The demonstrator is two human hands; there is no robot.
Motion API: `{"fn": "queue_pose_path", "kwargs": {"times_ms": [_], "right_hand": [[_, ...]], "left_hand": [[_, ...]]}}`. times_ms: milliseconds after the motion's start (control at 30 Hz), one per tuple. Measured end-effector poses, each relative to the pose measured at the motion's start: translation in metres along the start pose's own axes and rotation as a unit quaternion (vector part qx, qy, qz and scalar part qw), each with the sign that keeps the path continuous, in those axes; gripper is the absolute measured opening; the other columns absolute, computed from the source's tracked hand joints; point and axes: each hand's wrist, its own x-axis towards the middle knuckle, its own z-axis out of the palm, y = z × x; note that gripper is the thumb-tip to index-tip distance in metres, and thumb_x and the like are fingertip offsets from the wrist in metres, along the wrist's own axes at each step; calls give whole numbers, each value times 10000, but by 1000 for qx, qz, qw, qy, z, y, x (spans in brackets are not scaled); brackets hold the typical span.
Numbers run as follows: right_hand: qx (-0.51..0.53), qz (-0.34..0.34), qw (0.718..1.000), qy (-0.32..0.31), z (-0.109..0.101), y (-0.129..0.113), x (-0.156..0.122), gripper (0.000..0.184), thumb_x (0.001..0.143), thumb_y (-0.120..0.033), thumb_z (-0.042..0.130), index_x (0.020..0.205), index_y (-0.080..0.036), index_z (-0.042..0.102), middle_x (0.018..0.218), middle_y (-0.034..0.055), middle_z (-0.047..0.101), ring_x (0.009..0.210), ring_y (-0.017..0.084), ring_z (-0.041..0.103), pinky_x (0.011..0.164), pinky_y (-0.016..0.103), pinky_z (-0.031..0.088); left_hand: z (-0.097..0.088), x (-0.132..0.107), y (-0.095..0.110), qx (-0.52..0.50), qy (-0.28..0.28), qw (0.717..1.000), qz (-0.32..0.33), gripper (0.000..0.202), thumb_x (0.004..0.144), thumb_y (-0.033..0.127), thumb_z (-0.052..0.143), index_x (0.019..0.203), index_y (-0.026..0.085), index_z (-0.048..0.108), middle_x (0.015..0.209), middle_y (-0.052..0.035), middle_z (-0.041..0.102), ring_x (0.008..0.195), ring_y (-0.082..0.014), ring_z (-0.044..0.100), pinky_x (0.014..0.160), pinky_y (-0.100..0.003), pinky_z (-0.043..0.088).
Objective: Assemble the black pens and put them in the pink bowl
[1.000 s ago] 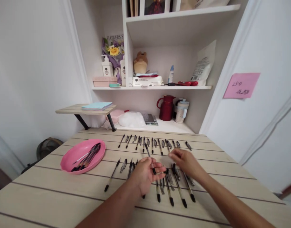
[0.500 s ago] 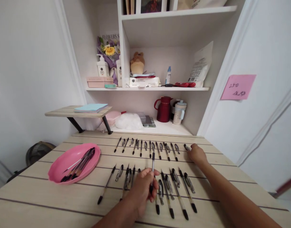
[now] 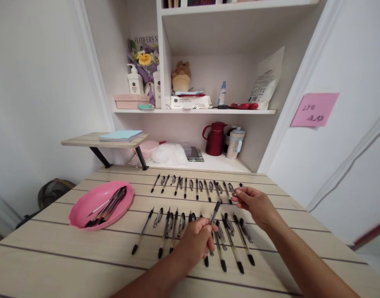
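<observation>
Pale slatted worktop [image 3: 68, 256] below white wall shelves. Left hand [image 3: 194, 242]: grip closed round the lower barrel of a black pen [image 3: 215, 207], whose free end points up and to the right, raised over the near row of pens [image 3: 174, 225]. Right hand [image 3: 255, 203]: thumb and fingertips pinched shut on a small dark cap [image 3: 236, 191], just above the right end of the far row [image 3: 190, 185]. Pink tray [image 3: 84, 200], holding more pens, lies well apart at left.

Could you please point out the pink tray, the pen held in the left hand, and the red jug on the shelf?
Pink tray [image 3: 90, 201]: head view, bare inner floor.
Held pen [image 3: 215, 210]: head view, shaft above the left hand [image 3: 194, 242].
Red jug [image 3: 215, 140]: head view, middle of body.
</observation>
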Motion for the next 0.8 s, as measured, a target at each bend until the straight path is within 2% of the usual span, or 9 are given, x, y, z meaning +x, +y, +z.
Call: {"fn": "queue_pose_path", "kwargs": {"times_ms": [67, 200, 333, 533, 800], "right_hand": [[73, 7, 997, -24, 16, -15, -15, 285, 637, -415, 701, 756, -170, 615, 677, 50, 659, 627, 163, 612, 543, 271, 476], [107, -17, 994, -27, 32, -30, -33, 323, 613, -409, 727, 802, -165, 631, 665, 28, 655, 591, 137, 594, 539, 251, 457], [118, -40, 992, -8, 33, -32, -35, 360, 612, -408, 728, 866, -171, 631, 702, 29, 668, 601, 139, 593, 565, 266, 456], [88, -36, 995, -36, 33, -33, -40, 368, 635, -410, 710, 884, -156, 617, 723, 52, 661, 623, 150, 591, 579, 277, 462], [77, -44, 996, -30, 40, -30, -47, 420, 618, -440, 705, 925, -176, 595, 616, -7, 580, 585, 145, 548, 591, 286, 449]], "left_hand": [[0, 2, -3, 7, -2, 1000, 3, 273, 809, 250, 347, 944, 120, 546, 482, 57, 473, 317, -36, 288, 374, -184, 185], [-1, 4, -9, 13, -5, 1000, 16, 265, 806, 262, 362, 941, 126, 544, 479, 58, 482, 319, -41, 291, 372, -190, 186], [1, 3, -10, 20, -7, 1000, 15, 250, 807, 254, 357, 914, 125, 543, 479, 58, 484, 322, -41, 293, 379, -192, 184], [0, 4, -10, 24, -10, 999, 22, 254, 812, 267, 358, 918, 127, 541, 485, 59, 489, 329, -46, 296, 390, -197, 198], [1, 6, -17, 38, -4, 998, 57, 226, 817, 287, 376, 846, 145, 550, 484, 49, 493, 373, -66, 327, 435, -202, 236]]}}
